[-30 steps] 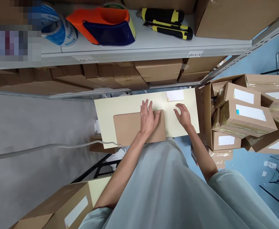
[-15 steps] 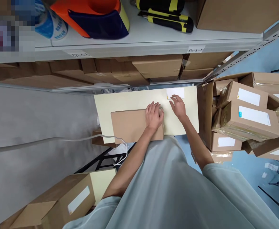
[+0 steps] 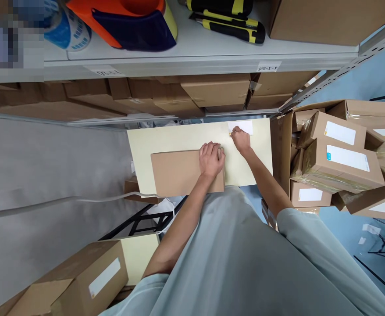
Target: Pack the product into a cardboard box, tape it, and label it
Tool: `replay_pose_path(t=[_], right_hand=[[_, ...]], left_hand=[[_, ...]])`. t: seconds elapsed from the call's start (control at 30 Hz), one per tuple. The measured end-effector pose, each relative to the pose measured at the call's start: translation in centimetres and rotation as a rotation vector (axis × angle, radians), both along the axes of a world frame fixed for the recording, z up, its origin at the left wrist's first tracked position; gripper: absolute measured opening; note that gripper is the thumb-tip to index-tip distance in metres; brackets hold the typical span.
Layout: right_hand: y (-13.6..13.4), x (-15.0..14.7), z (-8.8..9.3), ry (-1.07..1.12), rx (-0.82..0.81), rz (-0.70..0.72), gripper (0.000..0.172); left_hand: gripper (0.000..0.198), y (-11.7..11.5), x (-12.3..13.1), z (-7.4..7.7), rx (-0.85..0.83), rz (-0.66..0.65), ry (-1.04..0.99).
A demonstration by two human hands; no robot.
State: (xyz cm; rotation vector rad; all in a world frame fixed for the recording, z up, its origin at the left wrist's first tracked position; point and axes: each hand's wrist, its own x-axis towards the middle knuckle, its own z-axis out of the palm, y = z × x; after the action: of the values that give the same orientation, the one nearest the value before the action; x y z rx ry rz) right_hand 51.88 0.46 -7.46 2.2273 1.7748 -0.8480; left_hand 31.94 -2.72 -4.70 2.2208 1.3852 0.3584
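A flat brown cardboard box (image 3: 176, 172) lies on a pale yellow board (image 3: 166, 138). My left hand (image 3: 211, 159) rests on the box's right end with its fingers curled over the far corner. My right hand (image 3: 240, 140) reaches to the near left corner of a small white label (image 3: 243, 126) on the board, fingers bent and pinching at its edge. Both forearms stretch out from pale green sleeves.
A grey shelf (image 3: 192, 61) above holds an orange-and-blue tape dispenser (image 3: 126, 22), a blue tape roll (image 3: 69, 28) and two yellow-black utility knives (image 3: 228, 17). Labelled boxes (image 3: 340, 156) are piled at the right. Another labelled box (image 3: 80, 281) sits at the lower left. A grey cable (image 3: 64, 202) crosses at the left.
My right hand has moved up the board from beside the box to the white label. My left hand's fingers went from spread flat to curled over the box's corner.
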Motion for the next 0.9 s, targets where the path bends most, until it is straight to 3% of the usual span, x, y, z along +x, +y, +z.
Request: replay_pose_path(t=[0.3,0.63,0.83,0.9], right_hand=[[-0.4,-1.2,-0.6,-0.079,0.024,0.028,0.047],[-0.6,-1.0,-0.2,-0.024,-0.028,0.012,0.042],[-0.2,-1.2,0.2,-0.003,-0.023,-0.032,0.042],[-0.2,-1.2,0.4,0.008,0.01,-0.115,0.042]], left_hand=[[0.034,0.0,0.0,0.0,0.028,-0.018,0.029],[0.032,-0.1,0.0,-0.1,0.03,-0.007,0.019],[0.033,0.0,-0.1,0.2,0.006,-0.006,0.037],[0.036,0.0,-0.1,0.5,-0.006,-0.013,0.054]])
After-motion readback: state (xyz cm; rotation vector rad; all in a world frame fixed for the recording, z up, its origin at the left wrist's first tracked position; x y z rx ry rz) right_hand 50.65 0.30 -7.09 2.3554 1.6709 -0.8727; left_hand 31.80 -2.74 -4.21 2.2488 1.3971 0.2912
